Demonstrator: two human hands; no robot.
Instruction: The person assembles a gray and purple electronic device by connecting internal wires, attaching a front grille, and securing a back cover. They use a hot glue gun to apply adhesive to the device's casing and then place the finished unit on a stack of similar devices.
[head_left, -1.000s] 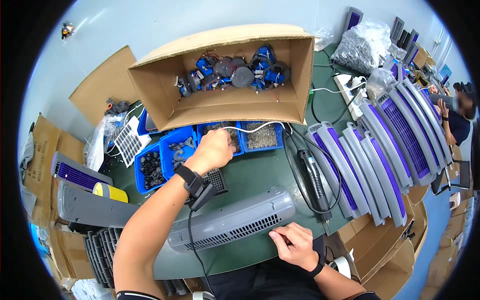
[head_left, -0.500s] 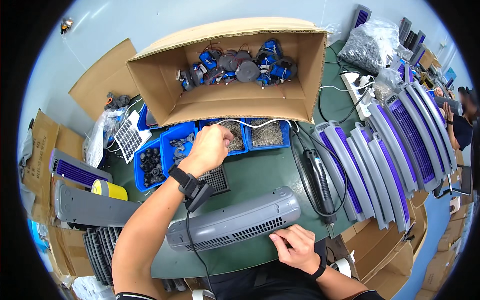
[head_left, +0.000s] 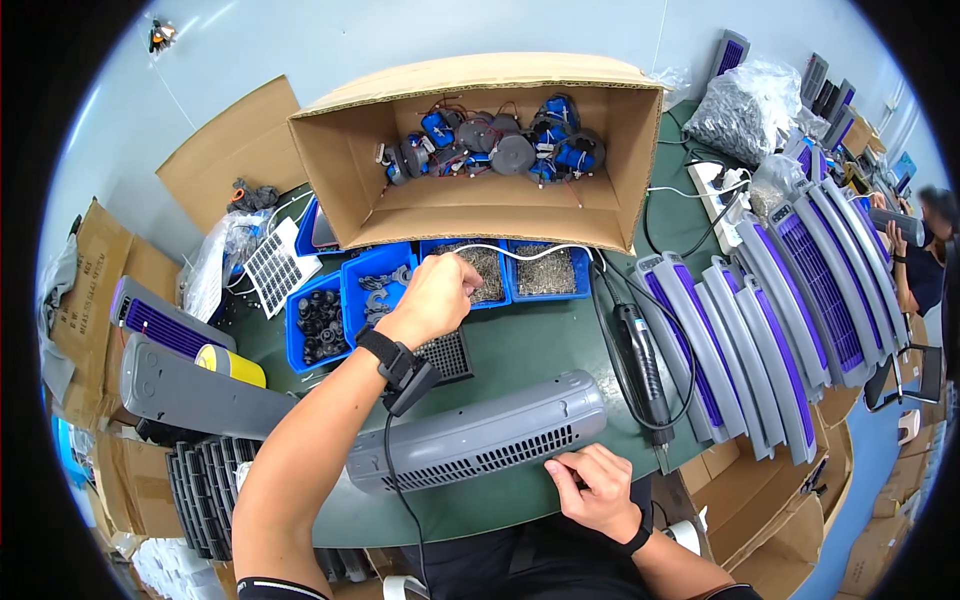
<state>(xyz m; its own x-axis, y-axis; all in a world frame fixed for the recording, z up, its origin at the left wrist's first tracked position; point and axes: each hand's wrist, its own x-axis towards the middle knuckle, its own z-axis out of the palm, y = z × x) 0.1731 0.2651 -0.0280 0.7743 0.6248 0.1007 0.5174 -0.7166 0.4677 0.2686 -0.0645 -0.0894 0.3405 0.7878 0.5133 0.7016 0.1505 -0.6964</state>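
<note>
My left hand [head_left: 436, 298] hangs at the near edge of a blue bin of small screws [head_left: 484, 287], fingers curled together; whatever they pinch is hidden. A dark strap with a small device circles that wrist. Below, a long grey plastic housing [head_left: 480, 432] with slotted vents lies across the green table. At the housing's right front edge is my right hand [head_left: 597, 487], thumb and fingers bent close together. I cannot make out anything between them. Beside the housing's right end an electric screwdriver [head_left: 642, 370] lies with its cable looped round it.
A cardboard box [head_left: 470, 215] of blue-and-grey motors stands behind the bins. More blue bins hold black knobs [head_left: 322, 325], grey clips [head_left: 378, 293] and screws [head_left: 545, 272]. Purple-grey housings [head_left: 790, 310] stand in rows at right; a yellow roll [head_left: 232, 366] is at left. Another person [head_left: 920, 250] works far right.
The view has shifted slightly, moving the scene to the right. My left hand stays by the screw bin, its fingers drawn slightly toward its right edge. My right hand has barely moved.
</note>
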